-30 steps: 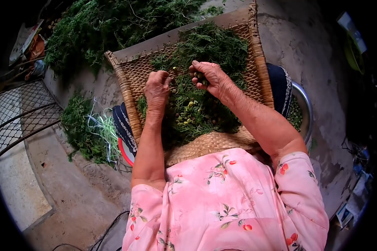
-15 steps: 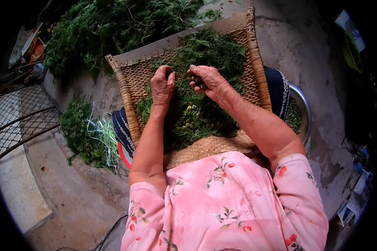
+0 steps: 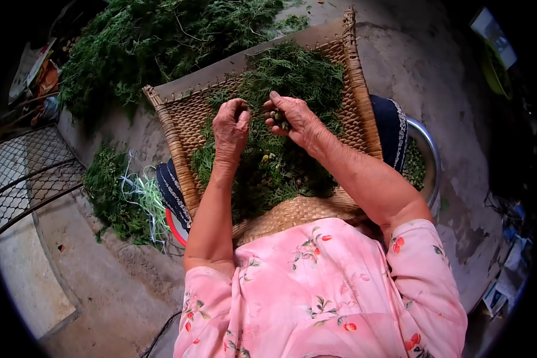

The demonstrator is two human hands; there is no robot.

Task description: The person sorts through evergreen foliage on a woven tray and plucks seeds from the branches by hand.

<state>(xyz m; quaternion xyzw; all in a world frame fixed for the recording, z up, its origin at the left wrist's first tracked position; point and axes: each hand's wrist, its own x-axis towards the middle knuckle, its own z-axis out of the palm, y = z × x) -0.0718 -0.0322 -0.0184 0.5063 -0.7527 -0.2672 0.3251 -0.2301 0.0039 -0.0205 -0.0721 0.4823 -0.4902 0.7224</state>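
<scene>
A woven wicker winnowing basket [image 3: 364, 107] rests across my lap, bearing feathery green conifer sprigs [image 3: 298, 71]. Among the sprigs nearer me lie small roundish pale cones, with one yellowish bit [image 3: 265, 158]. Above the basket's middle, my right hand [image 3: 295, 122] is curled round several small green cones [image 3: 280, 121], its thumb raised toward the left. My left hand [image 3: 231, 125] faces it a short gap away, fingers and thumb pinched together. Whatever is in that pinch is too small or hidden to name.
A large heap of conifer branches [image 3: 143, 53] lies on the floor beyond the basket. At right stands a metal basin [image 3: 434, 161] with green cones inside. On the left are a smaller branch pile [image 3: 110, 197], plastic strips [image 3: 151, 203], a red-rimmed container [image 3: 176, 228] and a wire-mesh rack [image 3: 36, 161].
My left hand's fingertips have shifted slightly, still pinched. The right hand has opened a little, showing more of the cones in it. The whole view has drifted slightly.
</scene>
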